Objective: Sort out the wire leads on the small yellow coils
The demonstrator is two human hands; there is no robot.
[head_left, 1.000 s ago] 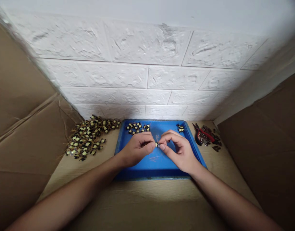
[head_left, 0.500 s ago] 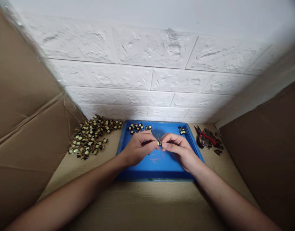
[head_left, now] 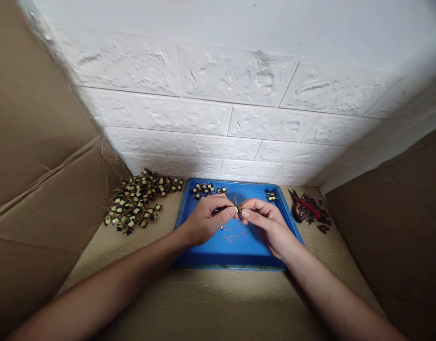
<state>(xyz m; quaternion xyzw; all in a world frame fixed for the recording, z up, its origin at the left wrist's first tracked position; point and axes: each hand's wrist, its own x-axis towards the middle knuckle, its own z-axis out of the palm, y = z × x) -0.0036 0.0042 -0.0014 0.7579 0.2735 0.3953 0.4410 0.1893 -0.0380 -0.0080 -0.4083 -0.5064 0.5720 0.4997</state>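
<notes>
Above the blue tray (head_left: 235, 260), my left hand (head_left: 208, 219) pinches a small transformer (head_left: 236, 209) with yellow tape and a dark end between thumb and forefinger. Thin copper-coloured wires stand up from it. My right hand (head_left: 267, 222) meets it from the right, thumb and forefinger closed on the wires at that end. Its other fingers are curled in. The fingertips partly hide the part. Beneath the hands, cut bits of thin reddish wire (head_left: 232, 237) lie on the tray floor.
A large heap of like transformers (head_left: 136, 199) lies left of the tray. Smaller groups sit in the tray's back left (head_left: 202, 190) and back right (head_left: 271, 194) corners. Red-handled pliers (head_left: 296, 210) lie at right by small dark pieces (head_left: 323, 229). Cardboard walls (head_left: 43, 189) flank the table.
The view has shifted slightly. My right fingertips have drawn a little away from the transformer's body, showing more of its wires. My left hand keeps its hold.
</notes>
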